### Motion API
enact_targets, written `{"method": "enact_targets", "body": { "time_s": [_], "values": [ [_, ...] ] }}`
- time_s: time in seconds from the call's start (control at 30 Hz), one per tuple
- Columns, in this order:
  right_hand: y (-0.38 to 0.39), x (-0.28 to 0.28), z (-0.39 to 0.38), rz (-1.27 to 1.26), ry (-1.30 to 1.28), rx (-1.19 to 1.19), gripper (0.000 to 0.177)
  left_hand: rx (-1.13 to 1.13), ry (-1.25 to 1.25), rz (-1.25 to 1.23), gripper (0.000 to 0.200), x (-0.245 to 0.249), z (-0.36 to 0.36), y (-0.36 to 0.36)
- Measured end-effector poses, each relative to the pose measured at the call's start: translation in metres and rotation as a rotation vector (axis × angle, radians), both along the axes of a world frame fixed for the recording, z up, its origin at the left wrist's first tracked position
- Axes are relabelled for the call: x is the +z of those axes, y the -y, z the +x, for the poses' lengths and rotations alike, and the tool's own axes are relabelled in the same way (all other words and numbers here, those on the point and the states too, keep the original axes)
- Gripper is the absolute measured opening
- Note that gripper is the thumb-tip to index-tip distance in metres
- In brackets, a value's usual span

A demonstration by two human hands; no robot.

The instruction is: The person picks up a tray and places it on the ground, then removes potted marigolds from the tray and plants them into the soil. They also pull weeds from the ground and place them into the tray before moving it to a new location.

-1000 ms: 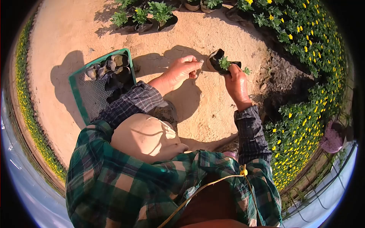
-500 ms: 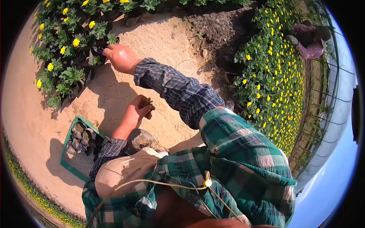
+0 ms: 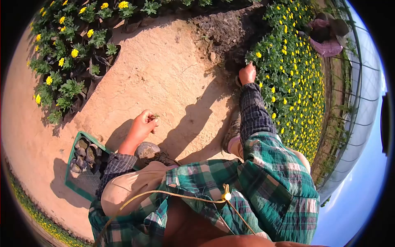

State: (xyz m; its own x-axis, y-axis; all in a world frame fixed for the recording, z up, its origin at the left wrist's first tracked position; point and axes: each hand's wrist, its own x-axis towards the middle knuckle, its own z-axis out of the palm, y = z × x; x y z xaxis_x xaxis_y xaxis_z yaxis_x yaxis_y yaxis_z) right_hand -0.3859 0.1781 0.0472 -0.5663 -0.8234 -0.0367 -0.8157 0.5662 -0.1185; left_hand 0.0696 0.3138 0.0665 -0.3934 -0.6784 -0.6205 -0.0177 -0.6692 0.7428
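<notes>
My left hand (image 3: 142, 125) is held over the bare ground, its fingers pinched on a small green sprig (image 3: 154, 117). My right hand (image 3: 247, 74) reaches out to the edge of the flower bed on the right, its fingers drawn together beside the leaves of the yellow-flowered plants (image 3: 263, 68); what it grips, if anything, is too small and hidden to make out. Below and left of my left hand sits a green crate (image 3: 78, 190) with several dark potted clumps (image 3: 85, 155) in it.
Potted yellow-flowered plants (image 3: 68, 88) stand in dark bags at the upper left. A heap of dark soil (image 3: 226, 31) lies at the top centre. Another person (image 3: 327, 37) is at the upper right, beyond the flowers. My shoe (image 3: 231, 133) rests near the bed.
My right hand has moved from the potted plants at the left across to the bed at the right. My left hand has shifted slightly left, still holding the sprig.
</notes>
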Motion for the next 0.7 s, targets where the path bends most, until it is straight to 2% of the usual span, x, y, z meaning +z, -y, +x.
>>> {"method": "enact_targets", "body": {
  "time_s": [0.03,0.1,0.17,0.23,0.3,0.33,0.37,0.43,0.5,0.6,0.67,0.7],
  "values": [
    [-0.005,-0.003,-0.006,-0.022,-0.049,0.087,0.032,0.005,0.000,-0.008,0.011,0.000,0.000,-0.001],
    [0.004,-0.005,-0.018,0.161,-0.044,0.113,0.030,0.003,0.024,-0.009,0.012,0.003,-0.001,-0.002],
    [0.001,-0.003,-0.015,-0.116,0.051,0.224,0.020,0.033,0.076,-0.014,0.012,0.003,0.004,-0.005],
    [0.009,-0.004,-0.011,-0.243,0.023,0.375,0.015,0.029,0.009,0.006,0.013,-0.004,0.004,-0.009],
    [0.020,0.009,0.018,-0.218,0.260,0.241,0.014,0.028,0.050,0.004,0.013,-0.007,0.004,-0.012],
    [0.029,0.005,0.026,-0.260,0.331,0.331,0.014,-0.009,0.065,0.003,0.012,-0.009,0.003,-0.012],
    [0.040,0.007,0.046,-0.302,0.225,0.448,0.014,0.005,0.078,0.002,0.012,-0.006,0.001,-0.011],
    [0.059,0.040,0.110,-0.311,0.187,0.648,0.014,0.009,0.013,0.019,0.015,-0.002,-0.004,-0.008],
    [0.080,0.057,0.168,-0.294,0.349,0.799,0.015,0.008,0.025,0.025,0.014,0.000,-0.006,-0.007],
    [0.103,0.044,0.244,-0.351,0.380,1.003,0.011,-0.080,0.178,-0.073,0.014,0.013,-0.010,0.003],
    [0.107,0.035,0.283,-0.226,0.373,1.091,0.007,-0.005,0.203,-0.001,0.015,0.015,-0.016,0.002],
    [0.103,0.036,0.296,-0.257,0.352,1.143,0.010,-0.031,0.182,0.012,0.015,0.003,-0.013,0.000]
  ]
}}
